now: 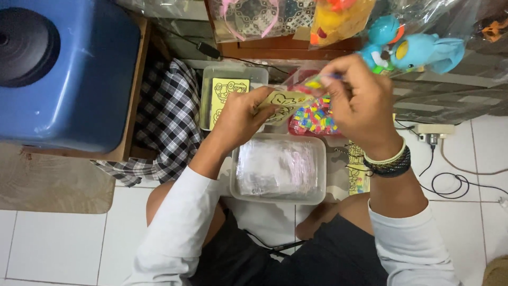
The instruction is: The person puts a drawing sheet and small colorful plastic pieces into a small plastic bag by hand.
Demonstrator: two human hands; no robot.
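My left hand (241,116) grips a small yellow card with a black line drawing (283,103), held above the floor. My right hand (360,100) pinches a small clear bag with a few coloured pieces (317,82) at the card's upper edge. Below the hands lies a red-edged bag of many small coloured pieces (315,119). A clear plastic tub (233,71) behind my left hand holds more yellow cards (225,92). A second tub (279,198) in front of me holds a stack of clear plastic bags (275,167).
A blue plastic container (69,69) stands on a wooden stool at the left, with a checked cloth (166,122) beside it. Bagged toys, one blue (418,50) and one yellow (338,18), hang at the top. More yellow cards (357,169) and a power strip with cables (434,130) lie at the right.
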